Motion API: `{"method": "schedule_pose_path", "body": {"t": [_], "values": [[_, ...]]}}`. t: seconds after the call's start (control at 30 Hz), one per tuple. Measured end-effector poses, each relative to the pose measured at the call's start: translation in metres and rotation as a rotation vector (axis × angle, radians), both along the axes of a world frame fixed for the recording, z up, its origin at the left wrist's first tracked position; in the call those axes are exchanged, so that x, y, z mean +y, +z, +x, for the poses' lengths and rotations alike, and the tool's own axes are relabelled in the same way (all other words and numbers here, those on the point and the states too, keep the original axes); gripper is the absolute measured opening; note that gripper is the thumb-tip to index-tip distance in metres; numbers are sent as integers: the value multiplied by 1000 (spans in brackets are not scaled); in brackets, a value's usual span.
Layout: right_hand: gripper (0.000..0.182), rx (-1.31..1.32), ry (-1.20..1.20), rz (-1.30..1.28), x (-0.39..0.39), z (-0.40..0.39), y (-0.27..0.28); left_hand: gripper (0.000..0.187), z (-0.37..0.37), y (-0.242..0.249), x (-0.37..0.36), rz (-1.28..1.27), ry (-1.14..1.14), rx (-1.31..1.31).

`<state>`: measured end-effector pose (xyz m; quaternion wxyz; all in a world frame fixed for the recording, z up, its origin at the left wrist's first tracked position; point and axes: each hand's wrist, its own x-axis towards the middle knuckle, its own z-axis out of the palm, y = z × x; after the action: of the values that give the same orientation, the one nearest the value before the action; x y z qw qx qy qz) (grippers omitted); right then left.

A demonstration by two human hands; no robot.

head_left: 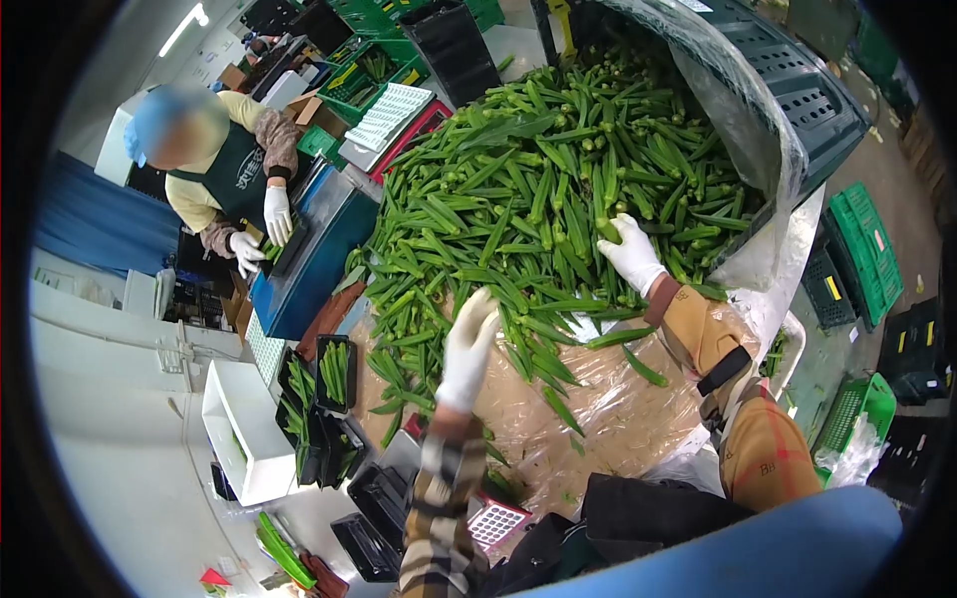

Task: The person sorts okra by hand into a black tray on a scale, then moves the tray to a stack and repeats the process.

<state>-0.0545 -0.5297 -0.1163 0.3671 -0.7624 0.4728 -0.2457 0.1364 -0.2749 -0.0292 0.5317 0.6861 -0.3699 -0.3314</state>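
A large heap of green okra [538,189] spreads over the table. My left hand [469,349], in a white glove, is at the near left part of the heap, its fingers pointing up and bent together over the pods; whether anything is between them is hidden. My right hand [631,254], also gloved in white, rests at the heap's right side, fingers curled on okra pods near the fingertips. Loose pods lie on the plastic-covered brown tabletop [608,419] between my arms.
Across a blue-sided table [304,264], a co-worker in a dark apron [234,174] handles a black tray of okra. Black trays [336,374] stand at left beside a white box [249,434]. A dark crate [788,90] with clear plastic borders the heap. Green crates [865,249] stand at right.
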Motion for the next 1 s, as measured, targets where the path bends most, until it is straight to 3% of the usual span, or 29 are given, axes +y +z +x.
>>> {"method": "schedule_pose_path", "body": {"t": [0.07, 0.13, 0.2, 0.23, 0.27, 0.33, 0.4, 0.47, 0.53, 0.7, 0.8, 0.87, 0.93, 1.0], "values": [[59, 14, 39, 111, -3, -2, 5, 59, 1, -39, -67, -52, -34, 140], [59, -46, 88, 82, -8, -7, -10, 78, -3, -67, -116, 97, -26, 73], [59, -55, 123, 85, -5, -12, -10, 99, -7, -92, -141, 196, -113, -134], [57, -2, 113, 83, 2, -11, -1, 111, -19, -84, -148, 366, -131, -432], [56, 51, 104, 83, 8, -9, 6, 111, -37, -78, -153, 465, -76, -515], [51, 30, 124, 63, 13, -8, 6, 108, -44, -86, -147, 388, -62, -460], [49, 60, 170, 11, 22, -9, 7, 103, -55, -97, -132, 95, -30, -239], [42, -45, 215, 49, 34, -11, 0, 95, -66, -95, -115, 224, 9, -175], [37, -72, 258, 138, 57, -12, 13, 90, -77, -107, -101, -162, -37, 103], [32, -192, 375, 248, 118, -31, -4, 87, -113, -103, -27, -153, 51, 323], [31, -347, 469, 354, 160, -43, -22, 91, -134, -106, 24, -158, 161, 271], [31, -338, 510, 451, 190, -55, -26, 81, -148, -109, 59, -81, 256, 247], [26, -345, 652, 448, 204, -70, -13, 75, -167, -112, 92, 49, 326, 361], [22, -205, 841, 147, 205, -84, -14, 73, -185, -114, 125, 112, 455, 139]]}}
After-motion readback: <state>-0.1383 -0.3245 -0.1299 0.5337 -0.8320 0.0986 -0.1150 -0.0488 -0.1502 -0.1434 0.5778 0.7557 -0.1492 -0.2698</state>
